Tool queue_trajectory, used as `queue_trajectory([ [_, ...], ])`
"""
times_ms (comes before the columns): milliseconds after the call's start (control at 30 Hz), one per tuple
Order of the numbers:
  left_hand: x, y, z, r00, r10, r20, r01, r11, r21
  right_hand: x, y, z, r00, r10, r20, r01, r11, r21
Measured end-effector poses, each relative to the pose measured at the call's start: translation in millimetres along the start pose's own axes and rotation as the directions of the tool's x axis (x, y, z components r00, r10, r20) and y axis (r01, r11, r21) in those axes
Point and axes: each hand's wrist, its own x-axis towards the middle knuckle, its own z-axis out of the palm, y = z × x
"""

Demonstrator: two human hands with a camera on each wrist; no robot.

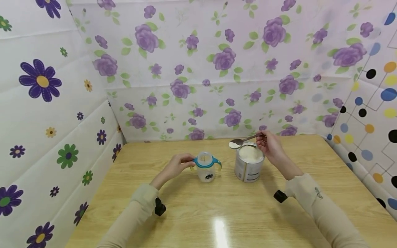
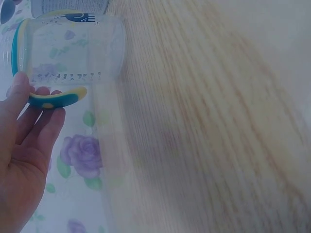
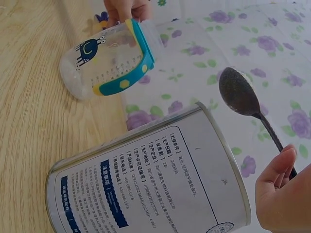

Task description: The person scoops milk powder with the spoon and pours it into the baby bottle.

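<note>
My left hand (image 1: 176, 167) grips one handle of a clear baby bottle (image 1: 206, 174) that stands upright on the table. The bottle has a blue collar with two handles, a dark cartoon print and an uncovered top. In the left wrist view, the thumb and fingers close around the blue and yellow handle (image 2: 58, 99). A metal spoon (image 3: 239, 92) is pinched by its handle in my right hand (image 1: 270, 146). White powder (image 1: 234, 145) lies in the spoon's bowl, above the left rim of an uncovered can (image 1: 249, 168). Pale powder (image 1: 250, 153) fills the can near its top.
The wooden table (image 1: 186, 213) reaches to a flowered cloth wall (image 1: 198, 86) at the back. Patterned cloth also hangs at the left and right sides. The can stands to the right of the bottle, with a gap of table between them.
</note>
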Motion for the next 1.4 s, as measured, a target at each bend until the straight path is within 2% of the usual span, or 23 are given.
queue_trajectory([
  [300, -2.0, -3.4, 0.2, 1.0, -0.01, -0.02, 0.01, 1.0, 0.012, 3.0, 0, 5, 1.0, 0.001, 0.018, 0.0, 1.0, -0.022],
  [500, -2.6, -3.0, 1.3, 1.0, 0.004, -0.016, -0.004, 1.0, -0.008, 4.0, 2, 5, 1.0, 0.0, 0.029, 0.001, 0.999, -0.034],
  [700, -6.4, -3.0, 4.5, 0.999, -0.043, 0.01, 0.043, 0.999, -0.022, 3.4, 10, 5, 0.999, 0.031, 0.03, -0.031, 1.0, -0.004],
  [867, -9.4, -0.8, 5.0, 0.999, -0.038, 0.012, 0.038, 0.999, -0.032, 3.8, 14, 7, 0.998, 0.041, 0.039, -0.041, 0.999, 0.008],
  [1100, -4.4, -1.1, 3.9, 1.0, 0.003, -0.002, -0.003, 1.0, -0.02, 4.5, 12, 13, 0.998, 0.035, 0.058, -0.035, 0.999, -0.002],
  [1267, -1.4, -1.1, 2.4, 1.0, 0.005, -0.013, -0.005, 1.0, -0.02, 6.6, 11, 19, 0.997, 0.029, 0.078, -0.029, 1.0, 0.004],
  [1400, -1.4, 0.5, 0.8, 1.0, -0.022, 0.007, 0.022, 0.999, -0.039, 8.7, 14, 22, 0.996, 0.041, 0.073, -0.041, 0.999, 0.0],
])
